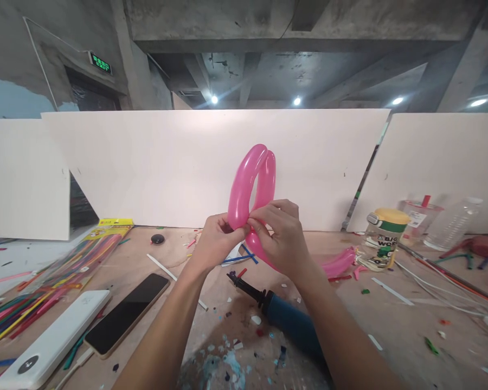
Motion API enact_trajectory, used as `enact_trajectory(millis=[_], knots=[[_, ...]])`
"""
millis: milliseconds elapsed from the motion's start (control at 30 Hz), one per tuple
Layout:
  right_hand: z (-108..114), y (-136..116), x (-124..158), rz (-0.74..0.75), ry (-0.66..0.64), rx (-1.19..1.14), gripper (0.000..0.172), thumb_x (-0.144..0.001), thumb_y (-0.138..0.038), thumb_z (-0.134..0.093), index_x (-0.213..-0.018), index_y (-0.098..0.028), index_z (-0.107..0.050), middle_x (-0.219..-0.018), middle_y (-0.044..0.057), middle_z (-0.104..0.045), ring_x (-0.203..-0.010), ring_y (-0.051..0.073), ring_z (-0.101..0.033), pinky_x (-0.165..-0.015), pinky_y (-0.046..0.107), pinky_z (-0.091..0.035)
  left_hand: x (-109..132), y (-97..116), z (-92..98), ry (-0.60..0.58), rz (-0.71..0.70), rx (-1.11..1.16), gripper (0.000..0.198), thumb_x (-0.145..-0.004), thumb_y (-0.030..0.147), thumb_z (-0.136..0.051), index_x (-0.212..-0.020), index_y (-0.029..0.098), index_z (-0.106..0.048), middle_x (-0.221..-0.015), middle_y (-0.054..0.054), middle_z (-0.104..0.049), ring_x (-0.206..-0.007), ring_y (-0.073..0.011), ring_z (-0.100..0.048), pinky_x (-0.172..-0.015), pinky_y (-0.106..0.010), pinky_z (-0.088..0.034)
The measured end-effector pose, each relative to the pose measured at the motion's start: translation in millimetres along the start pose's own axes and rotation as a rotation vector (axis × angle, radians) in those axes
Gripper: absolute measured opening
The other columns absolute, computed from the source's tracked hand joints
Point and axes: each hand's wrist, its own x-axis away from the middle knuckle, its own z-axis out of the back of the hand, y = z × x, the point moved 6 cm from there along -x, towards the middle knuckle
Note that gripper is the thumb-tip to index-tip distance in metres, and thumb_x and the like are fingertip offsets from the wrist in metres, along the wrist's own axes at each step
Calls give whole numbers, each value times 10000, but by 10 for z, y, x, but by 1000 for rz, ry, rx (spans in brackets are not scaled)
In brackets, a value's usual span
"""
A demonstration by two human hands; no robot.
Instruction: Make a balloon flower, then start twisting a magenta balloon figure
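Note:
Between both hands is a long pink balloon (241, 187), bent into an upright loop above the fingers. My left hand (218, 241) is closed on the base of the loop at its left side. My right hand (282, 233) pinches the balloon where the loop's ends meet, its fingertips touching those of the left. From under the right hand the rest of the balloon runs down to the right, behind the wrist, and its thin end lies near a cup. Below the hands lies a blue balloon pump (288, 319) with a black nozzle, partly hidden by the right forearm.
On the left are a bag of uninflated balloons (101, 244), a white power bank (61, 336) and a phone (126, 314). To the right stand a yellow-lidded cup (382, 238) and a clear plastic bottle (453, 222). White boards (166, 168) edge the table's back. Scraps litter the tabletop.

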Motion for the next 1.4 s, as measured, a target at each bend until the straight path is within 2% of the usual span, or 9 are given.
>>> enact_trajectory(millis=[133,233,333,400,500,633,900,1200,1400], knots=[[29,18,-1,-128,87,-77,112,-828,-184,-600,-741,-231,-653,-791,10,-689,-861,210,-550,-849,416,-412,-1,-1,-20,98,-42,29,89,-732,176,-560,-649,145,-548,-570,39,-447,-548,-88,-412,-548,-216,-348],[28,135,22,-341,151,-295,163,-783,-270,-657,-946,-262,-658,-1137,58,-620,-1046,237,-545,-875,427,-452,7,24,-7,138,-62,24,120,-737,174,-566,-628,149,-523,-561,43,-440,-526,-80,-391,-514,-208,-318],[-149,293,96,-673,1,-751,468,-767,-387,-666,-1196,-267,-523,-1196,99,-588,-1009,240,-599,-759,390,-519,13,47,-10,115,-66,-23,153,-736,161,-564,-595,149,-505,-539,45,-436,-516,-80,-389,-499,-205,-304],[-247,285,122,-764,-115,-999,406,-776,-407,-655,-1125,-229,-547,-1056,89,-651,-920,227,-633,-727,363,-522,10,45,-16,114,-73,-26,140,-734,154,-560,-601,146,-518,-552,40,-457,-538,-86,-409,-521,-208,-328],[-238,243,87,-702,-107,-1129,269,-743,-347,-696,-950,-211,-593,-930,51,-669,-881,207,-629,-762,349,-501,-8,-19,1,201,-60,23,115,-743,190,-571,-642,140,-550,-605,24,-506,-592,-100,-441,-567,-217,-364],[-235,202,67,-624,-147,-1153,316,-692,-263,-743,-978,-235,-611,-971,32,-665,-891,192,-610,-806,360,-483,-25,-149,59,354,-11,129,156,-764,223,-564,-632,142,-549,-569,32,-478,-564,-95,-421,-534,-215,-342],[-260,289,118,-604,-315,-1178,204,-812,-327,-631,-991,-240,-678,-943,30,-681,-775,157,-615,-730,326,-500,-6,-101,-65,-35,156,409,88,-688,201,-691,-736,129,-676,-607,1,-561,-567,-110,-483,-588,-255,-400],[-214,253,97,-506,-432,-897,228,-798,-324,-619,-984,-222,-702,-925,38,-696,-815,198,-649,-719,342,-533,20,-152,-57,-52,190,407,101,-655,204,-725,-676,133,-656,-605,-9,-564,-569,-119,-484,-596,-281,-388],[-210,302,95,-483,-327,-749,156,-799,-255,-586,-893,-209,-702,-897,39,-686,-823,194,-635,-715,323,-518,-3,-185,-65,18,205,401,126,-676,237,-725,-659,135,-652,-539,13,-524,-510,-104,-443,-555,-270,-374]])
